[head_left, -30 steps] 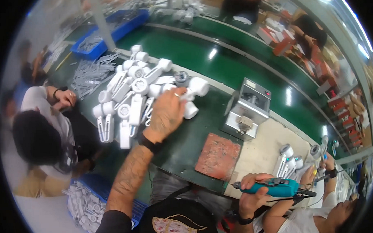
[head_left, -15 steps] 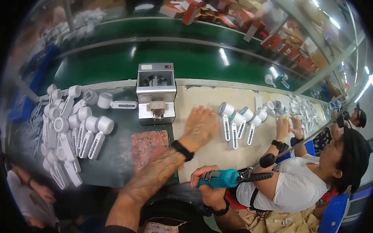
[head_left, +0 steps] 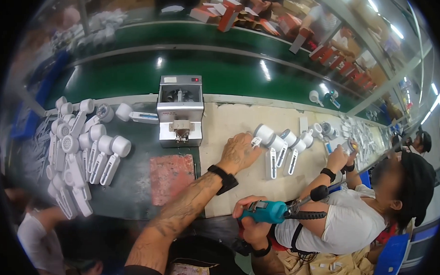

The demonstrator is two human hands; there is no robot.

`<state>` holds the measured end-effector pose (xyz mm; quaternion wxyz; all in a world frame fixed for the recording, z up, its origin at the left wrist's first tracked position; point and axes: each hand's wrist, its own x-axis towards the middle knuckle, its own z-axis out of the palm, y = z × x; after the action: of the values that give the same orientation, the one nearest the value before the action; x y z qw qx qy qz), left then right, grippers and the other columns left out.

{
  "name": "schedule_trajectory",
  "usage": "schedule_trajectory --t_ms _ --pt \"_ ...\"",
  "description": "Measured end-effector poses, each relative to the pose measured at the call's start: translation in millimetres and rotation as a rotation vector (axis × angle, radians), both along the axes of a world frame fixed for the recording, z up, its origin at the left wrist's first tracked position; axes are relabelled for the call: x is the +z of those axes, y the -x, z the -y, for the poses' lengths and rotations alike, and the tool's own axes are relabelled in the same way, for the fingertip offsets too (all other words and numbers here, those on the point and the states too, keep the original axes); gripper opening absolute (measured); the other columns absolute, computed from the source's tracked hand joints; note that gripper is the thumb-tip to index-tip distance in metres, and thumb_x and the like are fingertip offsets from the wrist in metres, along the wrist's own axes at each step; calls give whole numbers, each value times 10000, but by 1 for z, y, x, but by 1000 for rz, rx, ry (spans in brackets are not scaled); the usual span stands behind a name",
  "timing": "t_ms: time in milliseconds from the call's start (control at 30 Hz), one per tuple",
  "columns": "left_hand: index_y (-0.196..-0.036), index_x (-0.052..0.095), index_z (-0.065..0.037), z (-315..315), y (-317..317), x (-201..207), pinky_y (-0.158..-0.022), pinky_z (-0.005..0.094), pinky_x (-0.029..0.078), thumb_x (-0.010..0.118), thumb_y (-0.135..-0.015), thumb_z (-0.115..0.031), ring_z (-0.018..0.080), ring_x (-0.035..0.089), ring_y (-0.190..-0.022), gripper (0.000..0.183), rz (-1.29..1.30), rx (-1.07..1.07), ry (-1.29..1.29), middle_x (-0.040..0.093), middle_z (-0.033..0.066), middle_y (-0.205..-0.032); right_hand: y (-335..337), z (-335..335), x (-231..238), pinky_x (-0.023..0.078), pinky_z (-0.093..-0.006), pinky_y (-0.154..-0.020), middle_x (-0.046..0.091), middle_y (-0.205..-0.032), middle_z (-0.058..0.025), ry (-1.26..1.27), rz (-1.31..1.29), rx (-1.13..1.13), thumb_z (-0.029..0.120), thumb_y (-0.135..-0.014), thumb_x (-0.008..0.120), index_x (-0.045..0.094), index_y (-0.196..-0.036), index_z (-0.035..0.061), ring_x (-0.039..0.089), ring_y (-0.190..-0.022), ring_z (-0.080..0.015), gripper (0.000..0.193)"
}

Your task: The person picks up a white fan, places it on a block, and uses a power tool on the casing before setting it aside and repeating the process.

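My left hand (head_left: pixel 240 151) reaches over the beige board and closes on the handle of a white handheld shower head (head_left: pixel 264 134), the leftmost of a small group. Most of that handle is hidden by my fingers. Beside it lie more white shower heads (head_left: pixel 292 161) with slotted handles. Close to my body, my right hand (head_left: pixel 255 229) is wrapped around a teal electric screwdriver (head_left: pixel 270 212), which is held roughly level and apart from the table. A silver screw feeder (head_left: pixel 181 112) stands to the left of my left hand.
Many white shower heads (head_left: pixel 114 147) pile up on the dark mat at left. A worn red pad (head_left: pixel 172 179) lies before the feeder. At right, a co-worker (head_left: pixel 358 210) handles parts near small white pieces (head_left: pixel 358 137). A green conveyor (head_left: pixel 130 77) runs behind.
My left hand has gone from lying spread on the board to gripping the leftmost shower head, whose handle has swung toward it. The screwdriver has shifted slightly right.
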<state>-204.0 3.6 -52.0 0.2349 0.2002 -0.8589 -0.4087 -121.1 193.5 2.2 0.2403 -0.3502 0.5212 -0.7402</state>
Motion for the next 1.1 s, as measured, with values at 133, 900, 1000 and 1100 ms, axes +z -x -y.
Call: schedule_trajectory --t_ms 133,900,1000,1100 --pt "-957 633 -34 -1 -80 62 -802 422 511 694 -839 -264 348 655 -902 265 -116 -26 -67 655 161 -919 16 9 -8 494 -276 -730 613 -873 -62 -87 -37 -178 109 -932 696 559 -1177 -25 602 -805 -135 311" --pt "-1038 627 -88 37 -227 16 -833 406 495 756 -842 -266 293 598 -932 295 -101 48 298 619 67 -994 -13 144 12 436 -315 -548 478 -670 -41 156 -50 33 641 -903 627 501 -1087 8 507 -562 -161 671" --pt "-1003 611 -86 38 -226 14 -815 402 491 761 -829 -259 290 590 -907 288 -125 35 335 610 65 -969 -13 146 10 434 -314 -541 478 -661 -40 146 -60 27 638 -899 640 502 -1087 5 508 -555 -163 675" --pt "-971 595 -82 37 -224 17 -805 401 486 767 -814 -243 289 583 -890 283 -141 35 342 601 63 -950 -11 147 7 434 -315 -534 480 -650 -40 142 -70 23 627 -897 654 505 -1088 0 510 -549 -165 673"
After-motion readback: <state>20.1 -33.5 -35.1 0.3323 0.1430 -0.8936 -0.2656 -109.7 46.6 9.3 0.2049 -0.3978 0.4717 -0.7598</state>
